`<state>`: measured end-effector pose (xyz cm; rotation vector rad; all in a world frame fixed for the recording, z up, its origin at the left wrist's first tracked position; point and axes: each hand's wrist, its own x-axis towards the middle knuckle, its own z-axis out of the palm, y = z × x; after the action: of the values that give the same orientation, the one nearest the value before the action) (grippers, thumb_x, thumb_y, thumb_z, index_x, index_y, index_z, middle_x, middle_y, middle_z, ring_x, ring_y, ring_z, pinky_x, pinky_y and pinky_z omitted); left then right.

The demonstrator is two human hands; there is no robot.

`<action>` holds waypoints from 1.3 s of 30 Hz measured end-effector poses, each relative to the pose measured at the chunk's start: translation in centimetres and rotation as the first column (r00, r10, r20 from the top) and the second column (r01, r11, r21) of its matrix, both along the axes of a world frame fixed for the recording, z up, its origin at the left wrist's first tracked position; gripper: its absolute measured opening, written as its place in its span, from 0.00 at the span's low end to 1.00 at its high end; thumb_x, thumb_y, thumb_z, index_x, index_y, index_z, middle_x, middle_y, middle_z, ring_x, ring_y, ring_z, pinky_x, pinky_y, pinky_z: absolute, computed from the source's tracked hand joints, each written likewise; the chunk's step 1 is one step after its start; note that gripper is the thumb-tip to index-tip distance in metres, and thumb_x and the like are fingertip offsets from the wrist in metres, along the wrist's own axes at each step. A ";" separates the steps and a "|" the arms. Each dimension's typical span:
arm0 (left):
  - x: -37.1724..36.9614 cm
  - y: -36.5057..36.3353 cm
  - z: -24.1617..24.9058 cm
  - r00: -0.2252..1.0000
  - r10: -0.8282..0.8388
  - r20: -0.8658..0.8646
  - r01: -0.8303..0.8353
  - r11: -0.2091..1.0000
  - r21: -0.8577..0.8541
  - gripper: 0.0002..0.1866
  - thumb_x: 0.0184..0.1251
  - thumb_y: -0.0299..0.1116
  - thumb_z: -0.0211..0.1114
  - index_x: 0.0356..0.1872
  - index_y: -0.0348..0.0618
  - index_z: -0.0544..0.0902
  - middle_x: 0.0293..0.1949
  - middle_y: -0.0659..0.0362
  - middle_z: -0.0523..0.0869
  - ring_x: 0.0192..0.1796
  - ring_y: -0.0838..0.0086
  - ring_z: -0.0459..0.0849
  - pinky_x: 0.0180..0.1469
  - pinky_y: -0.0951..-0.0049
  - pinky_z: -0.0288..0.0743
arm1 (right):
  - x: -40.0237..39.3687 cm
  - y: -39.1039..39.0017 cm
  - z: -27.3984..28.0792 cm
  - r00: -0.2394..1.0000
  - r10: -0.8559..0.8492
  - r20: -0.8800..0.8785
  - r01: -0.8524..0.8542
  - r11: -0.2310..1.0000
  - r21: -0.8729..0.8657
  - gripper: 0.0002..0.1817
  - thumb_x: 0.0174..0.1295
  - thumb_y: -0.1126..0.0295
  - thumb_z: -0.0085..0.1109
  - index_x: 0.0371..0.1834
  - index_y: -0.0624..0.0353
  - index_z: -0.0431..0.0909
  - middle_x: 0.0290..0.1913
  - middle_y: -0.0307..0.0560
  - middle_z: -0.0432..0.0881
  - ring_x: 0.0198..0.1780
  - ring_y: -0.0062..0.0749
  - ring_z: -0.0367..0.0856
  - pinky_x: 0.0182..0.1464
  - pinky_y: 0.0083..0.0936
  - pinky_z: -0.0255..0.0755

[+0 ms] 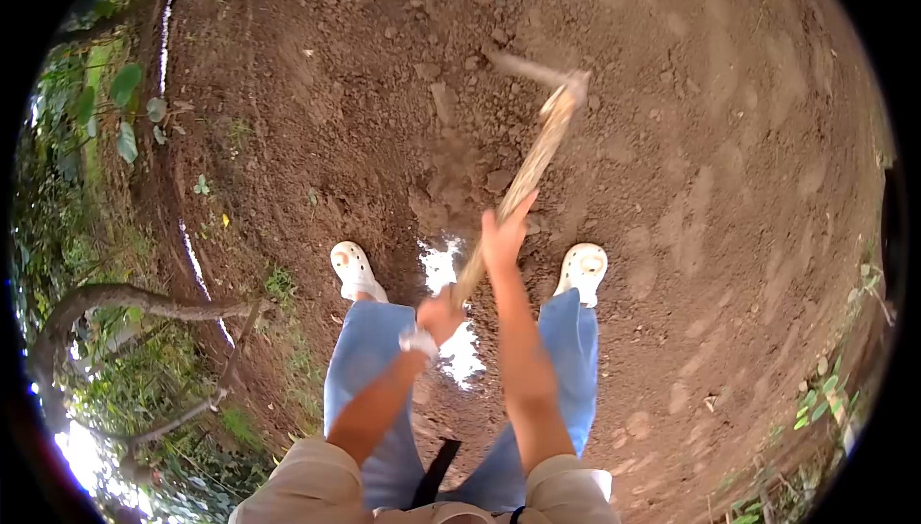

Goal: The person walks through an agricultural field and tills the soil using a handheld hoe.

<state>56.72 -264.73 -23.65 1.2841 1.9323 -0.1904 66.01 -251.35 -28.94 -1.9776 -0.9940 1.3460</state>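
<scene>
A hoe (537, 157) with a rough wooden handle slants up and to the right over the soil, its head blurred by motion. The narrow head juts leftward from the handle's far end, above loose clods. My left hand (440, 317) is wrapped round the near end of the handle, and a pale band circles that wrist. Farther up, my right hand (506, 239) grips the handle around its middle. Both hands are in front of my legs, between my two white clogs.
Brown soil (355, 140) with broken clods surrounds my feet. A bright sunlit patch (460, 356) lies between my legs. At the left, a curved branch (144, 301) reaches in beside green plants (123, 87). More leaves (825, 404) edge the ground at lower right.
</scene>
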 end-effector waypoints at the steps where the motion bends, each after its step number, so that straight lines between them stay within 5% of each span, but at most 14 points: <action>1: -2.6 3.7 -2.2 0.995 -0.072 0.074 0.068 0.996 0.053 0.18 0.42 0.31 0.62 0.35 0.35 0.70 0.19 0.45 0.78 0.23 0.51 0.78 0.26 0.56 0.73 | -1.0 2.4 -2.9 0.999 -0.030 0.033 0.029 0.999 0.024 0.48 0.48 0.73 0.53 0.66 0.63 0.27 0.30 0.67 0.74 0.32 0.51 0.75 0.37 0.36 0.70; 3: -7.6 10.4 -7.7 0.919 -0.219 0.328 0.160 0.967 0.198 0.17 0.41 0.28 0.60 0.35 0.32 0.70 0.20 0.43 0.78 0.27 0.50 0.79 0.30 0.56 0.73 | -3.1 7.3 -8.2 0.990 -0.059 0.132 0.068 0.995 -0.067 0.49 0.48 0.73 0.53 0.65 0.64 0.24 0.32 0.66 0.75 0.34 0.51 0.76 0.38 0.37 0.70; 5: -11.5 12.8 -8.2 0.940 -0.321 0.114 0.312 0.946 0.090 0.16 0.42 0.27 0.59 0.35 0.31 0.71 0.20 0.43 0.78 0.28 0.50 0.79 0.30 0.57 0.73 | -7.1 8.2 -9.1 0.982 -0.050 0.182 0.086 0.977 -0.196 0.50 0.48 0.73 0.54 0.65 0.65 0.24 0.32 0.65 0.75 0.34 0.52 0.77 0.38 0.38 0.71; 9: -16.5 3.0 -10.7 0.970 -0.091 0.224 0.091 0.996 0.011 0.17 0.45 0.30 0.59 0.37 0.32 0.69 0.19 0.43 0.78 0.27 0.49 0.79 0.30 0.57 0.74 | -13.6 0.8 -10.6 0.956 -0.018 0.291 0.056 0.991 -0.122 0.47 0.50 0.75 0.51 0.64 0.69 0.24 0.32 0.66 0.76 0.31 0.50 0.78 0.36 0.35 0.75; 15: -19.0 -1.8 1.0 0.989 0.022 0.144 0.002 0.986 -0.166 0.19 0.43 0.31 0.61 0.38 0.35 0.69 0.21 0.41 0.78 0.26 0.48 0.79 0.30 0.55 0.73 | -17.6 -5.8 -4.1 0.984 -0.169 -0.059 0.151 0.960 -0.236 0.48 0.48 0.73 0.53 0.66 0.63 0.28 0.34 0.63 0.76 0.30 0.45 0.78 0.33 0.31 0.73; 21: -13.7 -10.1 9.3 0.898 0.374 0.233 -0.292 0.901 -0.321 0.19 0.42 0.35 0.62 0.35 0.34 0.71 0.23 0.43 0.79 0.28 0.49 0.79 0.33 0.58 0.73 | -14.4 -14.2 1.4 0.973 0.221 0.058 -0.199 0.943 -0.266 0.49 0.48 0.77 0.54 0.68 0.53 0.29 0.28 0.55 0.76 0.23 0.35 0.74 0.27 0.28 0.69; 26: -6.0 -16.3 16.2 0.810 0.573 0.125 -0.520 0.801 -0.297 0.20 0.39 0.37 0.63 0.32 0.33 0.72 0.22 0.42 0.78 0.28 0.50 0.79 0.31 0.61 0.73 | -10.9 -17.3 10.8 0.893 0.416 -0.171 -0.450 0.827 -0.338 0.48 0.45 0.79 0.54 0.67 0.62 0.32 0.21 0.51 0.74 0.20 0.35 0.74 0.18 0.26 0.68; 29: -0.8 -19.3 19.8 0.677 0.736 0.006 -0.716 0.659 -0.230 0.19 0.39 0.36 0.63 0.30 0.32 0.71 0.20 0.43 0.77 0.25 0.52 0.79 0.28 0.63 0.72 | -9.3 -18.9 15.1 0.793 0.574 -0.206 -0.609 0.761 -0.224 0.47 0.46 0.81 0.53 0.67 0.57 0.33 0.30 0.55 0.75 0.17 0.34 0.73 0.16 0.22 0.72; 31: 1.4 -18.9 19.7 0.745 0.667 -0.006 -0.660 0.737 -0.143 0.17 0.42 0.32 0.62 0.32 0.32 0.71 0.19 0.47 0.78 0.21 0.62 0.78 0.25 0.69 0.71 | -9.5 -19.5 15.2 0.649 0.678 -0.344 -0.748 0.652 -0.125 0.49 0.48 0.75 0.57 0.67 0.53 0.31 0.37 0.63 0.72 0.20 0.34 0.75 0.18 0.21 0.73; 33: 2.6 -20.3 16.8 0.249 0.943 0.222 -0.955 0.277 -0.105 0.16 0.44 0.29 0.62 0.36 0.33 0.71 0.22 0.54 0.79 0.21 0.73 0.77 0.23 0.74 0.70 | -11.5 -19.7 13.8 0.512 0.841 -0.175 -0.846 0.529 0.065 0.48 0.50 0.75 0.56 0.68 0.47 0.30 0.37 0.61 0.72 0.19 0.29 0.73 0.15 0.19 0.70; 35: 3.3 -17.5 12.9 0.057 0.874 0.483 -0.996 0.086 -0.038 0.12 0.54 0.24 0.59 0.40 0.35 0.71 0.30 0.58 0.78 0.27 0.77 0.77 0.28 0.79 0.72 | -13.7 -17.5 12.8 0.377 0.917 -0.131 -0.919 0.388 0.067 0.48 0.51 0.75 0.55 0.68 0.43 0.31 0.30 0.55 0.74 0.18 0.25 0.72 0.14 0.18 0.67; 36: 3.0 -16.4 10.3 0.029 0.778 0.627 -0.992 0.098 -0.076 0.10 0.59 0.28 0.56 0.41 0.37 0.71 0.32 0.57 0.79 0.30 0.75 0.77 0.31 0.78 0.74 | -14.8 -16.2 10.9 0.343 0.902 -0.262 -0.934 0.357 0.007 0.46 0.53 0.74 0.54 0.68 0.42 0.33 0.27 0.52 0.74 0.17 0.24 0.72 0.14 0.19 0.67; 37: 2.0 -16.4 7.4 -0.220 0.708 0.671 -0.954 -0.014 -0.298 0.12 0.55 0.25 0.60 0.41 0.36 0.72 0.33 0.57 0.80 0.32 0.78 0.77 0.31 0.79 0.73 | -15.4 -16.0 8.7 0.315 0.894 -0.318 -0.946 0.324 -0.025 0.43 0.54 0.73 0.53 0.68 0.41 0.35 0.25 0.50 0.74 0.16 0.23 0.71 0.14 0.18 0.66; 39: 1.8 -16.3 2.3 -0.267 0.733 0.625 -0.925 -0.014 -0.379 0.14 0.53 0.30 0.62 0.40 0.35 0.72 0.33 0.55 0.80 0.32 0.75 0.78 0.32 0.76 0.73 | -16.3 -16.2 3.8 0.267 0.902 -0.339 -0.963 0.262 -0.060 0.38 0.57 0.71 0.51 0.68 0.40 0.40 0.21 0.45 0.74 0.14 0.21 0.68 0.13 0.18 0.64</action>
<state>58.55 -281.07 -21.38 -0.3751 1.6039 1.2543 49.67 -267.50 -25.17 -1.1461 -2.1661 2.3702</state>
